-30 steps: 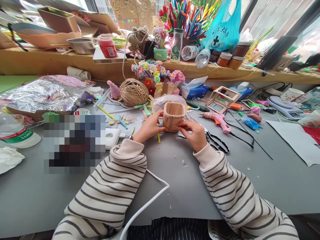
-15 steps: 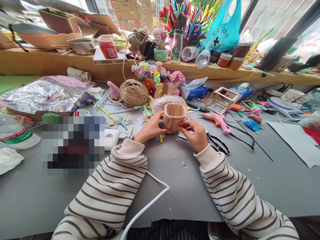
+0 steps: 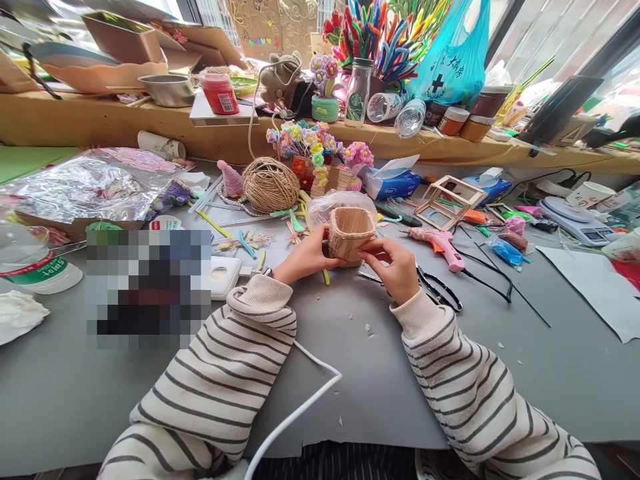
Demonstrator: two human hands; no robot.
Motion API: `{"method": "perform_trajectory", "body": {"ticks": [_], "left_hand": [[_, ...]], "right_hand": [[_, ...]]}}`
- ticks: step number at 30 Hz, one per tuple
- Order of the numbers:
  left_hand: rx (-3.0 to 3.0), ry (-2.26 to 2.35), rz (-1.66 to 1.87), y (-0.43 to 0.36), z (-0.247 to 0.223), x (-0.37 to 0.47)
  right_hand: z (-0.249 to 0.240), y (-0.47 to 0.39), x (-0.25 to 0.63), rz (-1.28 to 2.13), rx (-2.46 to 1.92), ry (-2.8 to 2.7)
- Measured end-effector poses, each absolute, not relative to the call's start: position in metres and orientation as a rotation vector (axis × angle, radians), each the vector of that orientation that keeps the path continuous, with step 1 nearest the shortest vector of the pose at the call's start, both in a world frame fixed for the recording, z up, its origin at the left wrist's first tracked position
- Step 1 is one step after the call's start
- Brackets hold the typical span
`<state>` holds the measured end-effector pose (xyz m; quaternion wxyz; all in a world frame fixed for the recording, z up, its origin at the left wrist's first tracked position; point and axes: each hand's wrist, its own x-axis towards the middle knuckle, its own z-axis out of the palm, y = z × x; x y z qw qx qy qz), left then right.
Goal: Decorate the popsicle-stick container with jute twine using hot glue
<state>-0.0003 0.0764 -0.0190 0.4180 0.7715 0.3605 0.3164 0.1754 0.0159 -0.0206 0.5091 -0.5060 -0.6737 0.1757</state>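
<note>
A small square wooden pot [image 3: 349, 248] with twine around its rim is between my two hands, its open top tilted toward me. My left hand [image 3: 305, 256] grips its left side, thumb low and fingers partly hidden behind it. At the lower right corner, my right hand [image 3: 393, 265] pinches the pot between thumb and fingertips. Behind the pot lies a crumpled clear plastic bag [image 3: 327, 205]. Black-handled scissors [image 3: 440, 288] rest beside my right hand, partly covered by it. A ball of twine [image 3: 271, 185] sits farther back on the left.
A pink glue gun [image 3: 445, 248] with a black cord lies to the right, near a wooden frame [image 3: 447, 201]. Several knitted flowers [image 3: 313, 148] stand at the back. A white cable [image 3: 305, 407] crosses the front. The shelf [image 3: 210, 137] holds jars and pipe cleaners.
Both hands keep their hold on the wooden pot, which is very slightly turned. The whole view has shifted a little; otherwise the table looks the same.
</note>
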Motion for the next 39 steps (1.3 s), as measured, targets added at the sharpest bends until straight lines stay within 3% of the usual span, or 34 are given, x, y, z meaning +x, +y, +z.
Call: {"method": "perform_trajectory", "body": {"ticks": [9, 24, 39], "left_hand": [[1.793, 0.903, 0.823, 0.073, -0.016, 0.000], [1.433, 0.991, 0.890, 0.072, -0.005, -0.001], [1.205, 1.030, 1.005, 0.075, -0.008, -0.005]], "right_hand": [[-0.020, 0.018, 0.176, 0.730, -1.139, -1.414], [0.011, 0.034, 0.154, 0.467, -1.088, -1.432], [0.018, 0.056, 0.143, 0.423, -1.120, -1.535]]}}
